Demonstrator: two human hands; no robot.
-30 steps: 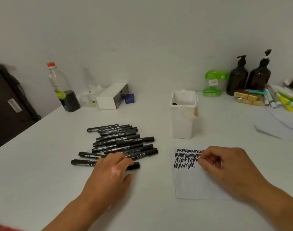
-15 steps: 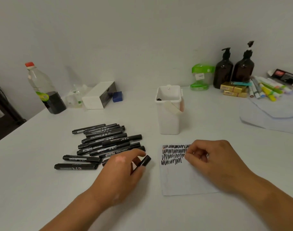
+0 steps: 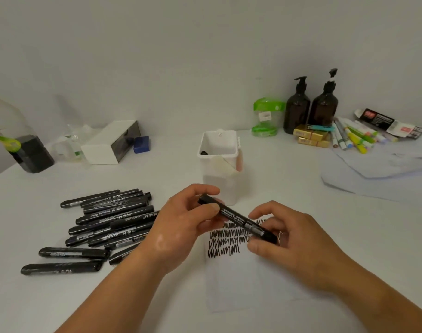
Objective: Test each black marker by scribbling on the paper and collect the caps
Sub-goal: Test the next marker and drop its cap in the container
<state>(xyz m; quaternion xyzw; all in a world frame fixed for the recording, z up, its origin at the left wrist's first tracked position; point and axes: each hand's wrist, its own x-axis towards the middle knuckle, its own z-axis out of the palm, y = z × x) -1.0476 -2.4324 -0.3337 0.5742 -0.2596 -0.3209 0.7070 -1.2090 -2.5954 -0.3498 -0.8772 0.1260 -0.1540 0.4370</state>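
A black marker (image 3: 236,217) is held in the air above the paper (image 3: 248,280), slanting from upper left to lower right. My left hand (image 3: 181,227) pinches its upper end between thumb and fingers. My right hand (image 3: 294,243) grips its lower end. The white paper lies flat on the table and bears several rows of black scribbles (image 3: 226,241). A pile of several black markers (image 3: 111,219) lies to the left. A white cup (image 3: 219,164) stands behind the hands with a small black item inside at its rim.
At the back left are a plastic bottle (image 3: 15,140) with dark liquid, a white box (image 3: 111,143) and a blue block (image 3: 141,144). At the back right stand a green container (image 3: 265,118), two brown pump bottles (image 3: 310,109), gold boxes, coloured markers (image 3: 351,138) and loose papers (image 3: 383,174).
My left hand lifted one marker out of the pile and carried it right, over the paper. My right hand rose from the paper and took hold of the marker's other end.
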